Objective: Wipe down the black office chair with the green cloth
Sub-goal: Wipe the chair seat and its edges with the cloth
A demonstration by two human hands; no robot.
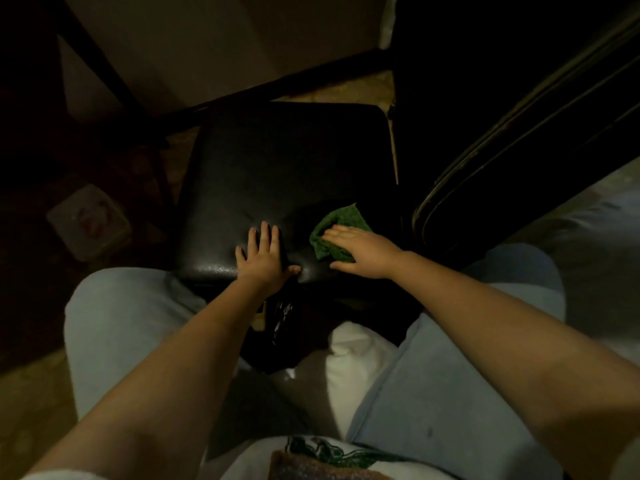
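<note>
While wiping looks barely begun, right hand [360, 252], grip released, presses green cloth [341, 218] onto black office chair [277, 161], near right.

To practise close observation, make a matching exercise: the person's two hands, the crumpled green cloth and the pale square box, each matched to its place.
1 left hand
2 right hand
3 crumpled green cloth
4 pale square box

A on the floor, left of the black padded chair seat
B under a hand
C flat on the bare seat
D pressing on the cloth

Pairs: 1-C, 2-D, 3-B, 4-A
</note>
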